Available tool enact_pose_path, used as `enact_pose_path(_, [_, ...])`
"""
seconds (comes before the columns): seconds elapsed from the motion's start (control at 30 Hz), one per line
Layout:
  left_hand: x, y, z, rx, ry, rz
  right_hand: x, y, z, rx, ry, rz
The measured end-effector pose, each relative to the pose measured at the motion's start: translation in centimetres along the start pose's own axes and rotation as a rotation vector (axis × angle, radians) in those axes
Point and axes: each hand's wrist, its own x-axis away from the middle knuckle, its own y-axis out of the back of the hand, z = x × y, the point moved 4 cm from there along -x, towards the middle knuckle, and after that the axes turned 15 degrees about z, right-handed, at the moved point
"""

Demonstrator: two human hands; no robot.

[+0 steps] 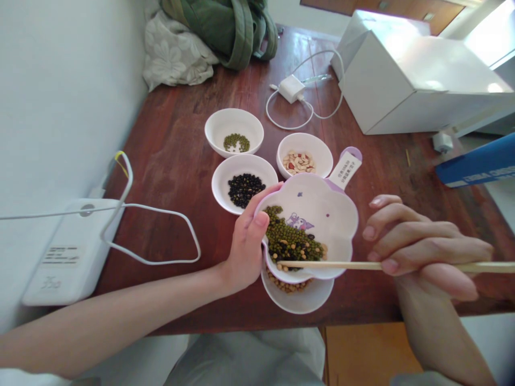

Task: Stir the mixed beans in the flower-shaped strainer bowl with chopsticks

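My left hand (249, 244) grips the left rim of a flower-shaped bowl (333, 214) with a labelled handle, tilting it toward its lower left. Mixed green, black and tan beans (295, 241) are gathered on that side. With fingers curled, my right hand (422, 246) holds wooden chopsticks (333, 265); their tips touch the beans at the bowl's lower edge. Under the flower-shaped bowl, partly covered, stands a white bowl (300, 305) of tan beans. Beyond are white bowls with black beans (245, 190), green beans (236, 142) and pale peanut-like pieces (298, 162).
A white charger (292, 88) with a looped cable lies behind the bowls. A white box (378, 80) and a blue box (478, 161) are at right. On the left is a white power bank-like device (72, 252) with a cable; a green bag (225, 32) sits at the back.
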Motion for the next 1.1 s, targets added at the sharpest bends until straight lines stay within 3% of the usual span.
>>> enact_pose_path(0.1, [0.0,-0.1,-0.1,0.003,0.002,0.002,-0.2,-0.1,0.3,-0.008,0.138,0.053])
enact_pose_path(0.17, [0.0,-0.1,-0.1,0.004,0.003,-0.006,-0.1,0.0,0.2,-0.01,0.153,0.059])
enact_pose_path(0.67, [0.0,0.1,0.0,-0.008,-0.001,0.016,-0.6,-0.5,0.4,-0.003,0.084,0.016])
enact_pose_path(0.9, [0.0,0.1,0.0,-0.007,0.01,0.004,-0.8,-1.2,0.3,-0.009,0.03,-0.081])
enact_pose_path(1.1, [-0.1,-0.2,-0.2,0.009,-0.006,0.012,-1.1,-1.3,0.4,-0.014,0.065,-0.047])
